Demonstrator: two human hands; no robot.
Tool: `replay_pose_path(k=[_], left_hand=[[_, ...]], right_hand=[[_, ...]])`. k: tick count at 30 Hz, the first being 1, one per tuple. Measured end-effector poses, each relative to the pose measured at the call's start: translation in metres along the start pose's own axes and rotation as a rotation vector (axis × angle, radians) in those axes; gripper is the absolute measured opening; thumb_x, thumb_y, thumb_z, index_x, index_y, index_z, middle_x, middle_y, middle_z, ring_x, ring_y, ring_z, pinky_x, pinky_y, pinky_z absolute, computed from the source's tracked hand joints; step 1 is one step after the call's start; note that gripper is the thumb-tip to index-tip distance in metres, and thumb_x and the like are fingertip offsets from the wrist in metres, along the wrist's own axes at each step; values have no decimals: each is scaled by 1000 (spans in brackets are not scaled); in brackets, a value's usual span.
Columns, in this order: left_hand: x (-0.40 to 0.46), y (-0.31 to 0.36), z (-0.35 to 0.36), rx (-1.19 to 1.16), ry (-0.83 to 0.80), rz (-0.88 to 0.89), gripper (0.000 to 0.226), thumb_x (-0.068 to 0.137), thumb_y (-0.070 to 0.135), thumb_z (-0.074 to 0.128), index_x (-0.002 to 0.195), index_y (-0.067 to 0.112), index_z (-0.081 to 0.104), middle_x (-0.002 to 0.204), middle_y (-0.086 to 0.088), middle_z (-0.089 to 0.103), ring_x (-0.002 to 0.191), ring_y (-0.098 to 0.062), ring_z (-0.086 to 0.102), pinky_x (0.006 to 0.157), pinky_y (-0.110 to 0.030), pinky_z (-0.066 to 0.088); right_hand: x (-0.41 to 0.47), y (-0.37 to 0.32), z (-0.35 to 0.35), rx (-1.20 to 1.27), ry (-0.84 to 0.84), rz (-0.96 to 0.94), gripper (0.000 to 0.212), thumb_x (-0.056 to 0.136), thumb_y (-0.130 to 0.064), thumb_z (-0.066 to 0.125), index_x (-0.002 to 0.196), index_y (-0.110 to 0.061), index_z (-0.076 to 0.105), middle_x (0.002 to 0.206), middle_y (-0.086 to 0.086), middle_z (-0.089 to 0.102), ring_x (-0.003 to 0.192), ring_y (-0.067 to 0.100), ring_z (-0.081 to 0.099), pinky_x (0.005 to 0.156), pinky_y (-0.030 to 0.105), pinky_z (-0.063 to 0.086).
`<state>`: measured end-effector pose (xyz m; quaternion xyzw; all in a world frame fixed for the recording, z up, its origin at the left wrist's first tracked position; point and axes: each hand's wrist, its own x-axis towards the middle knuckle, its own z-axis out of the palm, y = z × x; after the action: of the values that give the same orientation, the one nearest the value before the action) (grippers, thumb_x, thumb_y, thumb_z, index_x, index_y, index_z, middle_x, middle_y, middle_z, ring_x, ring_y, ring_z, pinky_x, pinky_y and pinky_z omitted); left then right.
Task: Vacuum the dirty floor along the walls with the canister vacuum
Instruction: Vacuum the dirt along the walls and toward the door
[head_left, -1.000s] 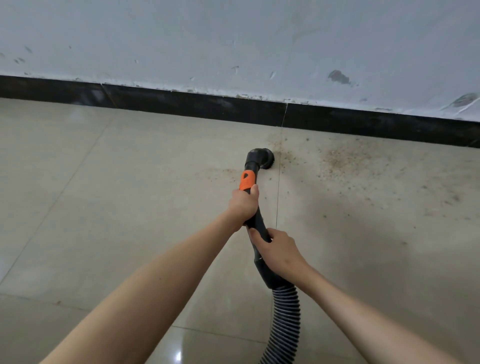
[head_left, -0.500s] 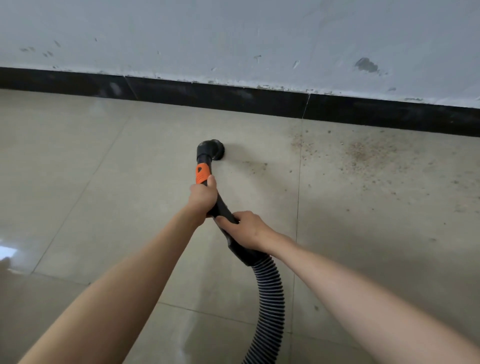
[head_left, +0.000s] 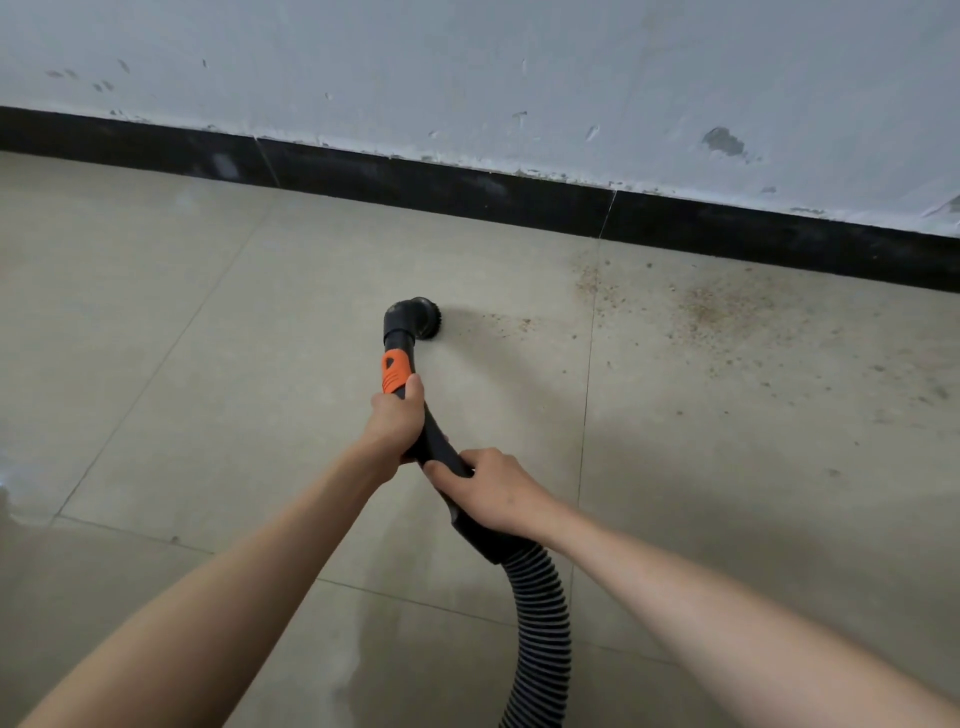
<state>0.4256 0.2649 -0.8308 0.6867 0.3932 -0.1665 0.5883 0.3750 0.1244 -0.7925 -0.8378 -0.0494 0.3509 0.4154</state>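
Where the beige tiled floor (head_left: 208, 364) meets a black baseboard (head_left: 467, 195) under a scuffed white wall (head_left: 467, 67), brown grit (head_left: 701, 306) lies right of centre. Left hand (head_left: 396, 423) and right hand (head_left: 493, 493) both grasp the vacuum handle (head_left: 439, 447) (ribbed hose (head_left: 540, 634) trailing down); round brush nozzle (head_left: 418, 319) touches the tile at centre frame.

Scuffed pale wall (head_left: 467, 62), chipped paint patch (head_left: 721, 141), black baseboard (head_left: 441, 187) along its foot
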Motion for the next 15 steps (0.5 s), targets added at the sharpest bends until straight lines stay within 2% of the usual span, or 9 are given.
replay_pose_path(k=[3,8,15], left_hand=[[-1,7,11,36,-23,5,57,96,46,39,131,1,31,115,-21,56,98,-38,63,82,-49,55],[-8,16,37,131,-87,23,53,97,45,37,128,2,32,114,-22,57,97,-38,64,82,-49,56],[-17,24,75,215,-144,64,54,95,47,38,125,3,34,115,-23,57,96,-39,64,83,-52,55]], right_hand=[[-3,4,-6,18,30,21,42,90,-56,49,69,-20,53,81,6,70,77,25,68,74,36,54],[-15,17,-14,63,115,58,42,92,-54,48,67,-20,50,70,-2,62,64,17,60,60,29,45],[-28,37,-27,159,207,91,42,94,-50,49,66,-19,49,63,-4,57,58,13,55,56,24,42]])
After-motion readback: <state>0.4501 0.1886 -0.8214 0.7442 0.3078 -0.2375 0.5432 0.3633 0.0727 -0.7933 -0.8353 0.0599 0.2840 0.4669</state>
